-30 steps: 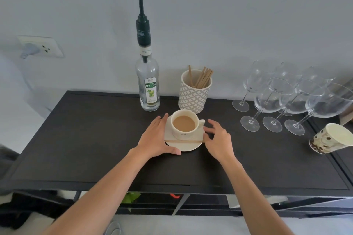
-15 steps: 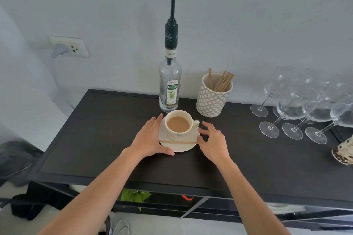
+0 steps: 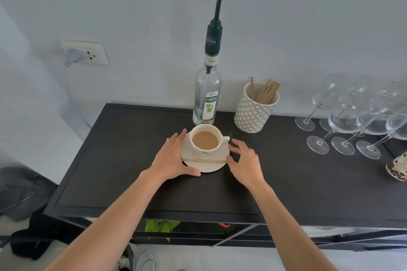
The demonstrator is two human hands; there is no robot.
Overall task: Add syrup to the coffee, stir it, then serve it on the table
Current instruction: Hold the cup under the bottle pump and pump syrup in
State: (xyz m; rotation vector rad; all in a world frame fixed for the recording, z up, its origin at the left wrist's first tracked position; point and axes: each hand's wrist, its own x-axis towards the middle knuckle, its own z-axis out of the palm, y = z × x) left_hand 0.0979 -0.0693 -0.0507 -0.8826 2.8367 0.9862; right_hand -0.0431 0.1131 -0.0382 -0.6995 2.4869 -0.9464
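A cream cup of milky coffee (image 3: 206, 142) stands on a cream saucer (image 3: 217, 167) in the middle of the dark table (image 3: 110, 160). A thin wooden stir stick (image 3: 204, 161) lies across the saucer's near side. My left hand (image 3: 174, 158) rests against the saucer's left rim, thumb along its front edge. On the saucer's right edge sits my right hand (image 3: 244, 161), fingers spread and touching the rim. The clear syrup bottle (image 3: 207, 97) with a tall black pump stands just behind the cup.
A patterned holder (image 3: 255, 112) with several wooden stir sticks stands right of the bottle. Several stemmed glasses (image 3: 352, 121) crowd the back right. A spotted cup (image 3: 398, 167) lies at the right edge. A wall socket (image 3: 84, 53) with a plug is at the left.
The view has swung left, so everything sits further right in frame. My hands have stayed on either side of the saucer; the cup has not visibly moved on the table.
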